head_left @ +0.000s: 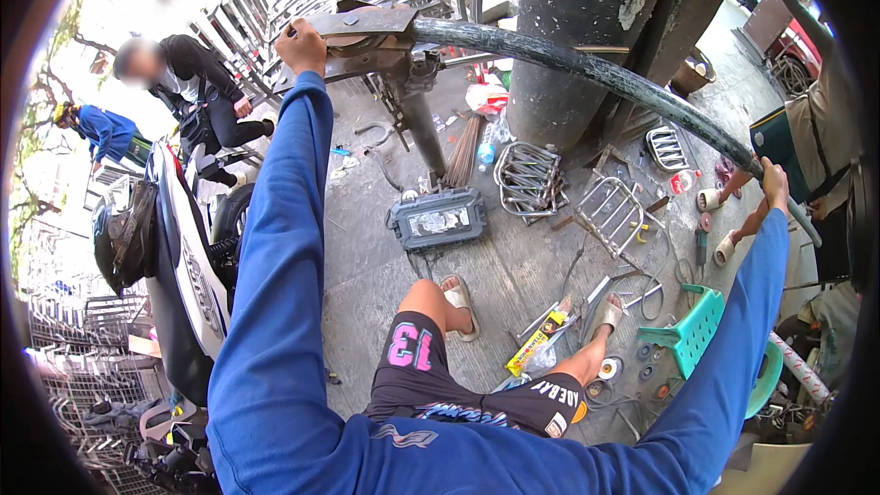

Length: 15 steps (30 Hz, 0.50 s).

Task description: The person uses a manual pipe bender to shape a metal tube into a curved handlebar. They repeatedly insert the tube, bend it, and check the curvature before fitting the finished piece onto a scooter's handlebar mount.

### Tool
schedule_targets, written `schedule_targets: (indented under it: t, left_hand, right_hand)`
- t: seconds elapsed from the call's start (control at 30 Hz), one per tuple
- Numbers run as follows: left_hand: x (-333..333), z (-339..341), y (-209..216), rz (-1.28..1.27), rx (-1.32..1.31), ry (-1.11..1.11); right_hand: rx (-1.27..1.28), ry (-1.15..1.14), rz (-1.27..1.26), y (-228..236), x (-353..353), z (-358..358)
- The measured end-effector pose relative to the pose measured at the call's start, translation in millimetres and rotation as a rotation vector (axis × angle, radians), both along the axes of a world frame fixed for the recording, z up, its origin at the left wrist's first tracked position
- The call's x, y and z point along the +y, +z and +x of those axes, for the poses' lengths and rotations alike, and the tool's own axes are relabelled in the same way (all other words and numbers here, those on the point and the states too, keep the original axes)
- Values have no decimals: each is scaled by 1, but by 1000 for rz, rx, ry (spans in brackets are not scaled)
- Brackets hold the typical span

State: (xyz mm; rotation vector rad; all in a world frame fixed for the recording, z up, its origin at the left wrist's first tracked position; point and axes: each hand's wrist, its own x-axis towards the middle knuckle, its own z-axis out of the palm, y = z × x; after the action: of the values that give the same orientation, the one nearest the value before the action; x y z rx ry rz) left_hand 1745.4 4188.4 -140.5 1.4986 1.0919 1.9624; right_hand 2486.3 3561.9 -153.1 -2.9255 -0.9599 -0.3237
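A metal bending tool with a flat steel head stands on an upright post. From its head a long, worn dark pipe runs out to the right like a lever. My right hand is wrapped round this pipe near its far right end. At the left end of the tool's head, my left hand is closed with its thumb on top; what lies inside that fist is hidden. Both arms are stretched wide apart. Below the post sits a grey plastic case on the concrete.
A thick black column stands behind the pipe. Metal racks, a green plastic stool and a yellow box lie around my feet. A motorbike is parked left, near a seated person. Another person is close on the right.
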Motion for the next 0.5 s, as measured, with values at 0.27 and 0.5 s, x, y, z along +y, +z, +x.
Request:
schedule_targets:
  t: [0.27, 0.5]
  left_hand:
    - [3, -1, 2, 73, -43, -55]
    - [-15, -6, 6, -55, -147, -199]
  right_hand:
    - [3, -90, 37, -6, -13, 3]
    - [-254, 120, -266, -34, -72, 28]
